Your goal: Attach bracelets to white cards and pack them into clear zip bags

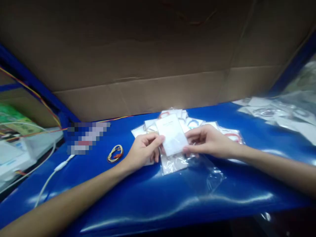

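Between my two hands is a white card with faint small print near its top, held tilted above the blue surface. My left hand pinches its left edge between thumb and fingers. On the other side, my right hand grips the right edge with thumb and fingertips. Beneath the card lies a heap of clear plastic packets with white cards and coloured bands or cords in them. A clear plastic bag spreads out under my right hand. Left of my left hand rests a small coil of yellowish cord with an orange-red part.
A tall cardboard panel stands behind the blue table. More packets are piled at the far right. A white cable runs to a blurred-out item at left. White boxes and red-yellow wires lie further left.
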Available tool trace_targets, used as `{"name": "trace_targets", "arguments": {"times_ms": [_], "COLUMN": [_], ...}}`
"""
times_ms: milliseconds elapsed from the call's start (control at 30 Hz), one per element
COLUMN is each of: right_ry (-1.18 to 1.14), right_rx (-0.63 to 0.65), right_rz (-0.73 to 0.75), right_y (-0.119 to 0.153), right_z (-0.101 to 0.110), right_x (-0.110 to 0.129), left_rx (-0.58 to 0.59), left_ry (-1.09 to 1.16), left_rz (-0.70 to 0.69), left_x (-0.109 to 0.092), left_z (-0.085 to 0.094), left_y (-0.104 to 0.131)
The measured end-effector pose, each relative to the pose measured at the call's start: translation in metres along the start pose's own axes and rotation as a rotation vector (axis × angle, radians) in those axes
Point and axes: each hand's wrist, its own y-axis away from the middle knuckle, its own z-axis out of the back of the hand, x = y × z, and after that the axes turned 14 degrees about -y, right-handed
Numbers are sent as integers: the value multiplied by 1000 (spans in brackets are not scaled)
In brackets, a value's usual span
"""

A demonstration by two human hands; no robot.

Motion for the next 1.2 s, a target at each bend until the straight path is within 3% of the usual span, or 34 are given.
{"name": "trace_targets", "arguments": {"times_ms": [433,833,1200], "right_ry": [-32,45,100], "right_rx": [-75,-21,105], "right_rz": [-7,-53,-54], "right_y": [1,0,2], "right_z": [3,3,3], "right_x": [-7,-4,0], "left_rx": [34,57,72], "left_ry": [-22,-123,-122], "left_rz": [-5,-55,-69], "left_x": [-2,-1,0], "left_z": [0,0,-2], "left_y": [2,7,6]}}
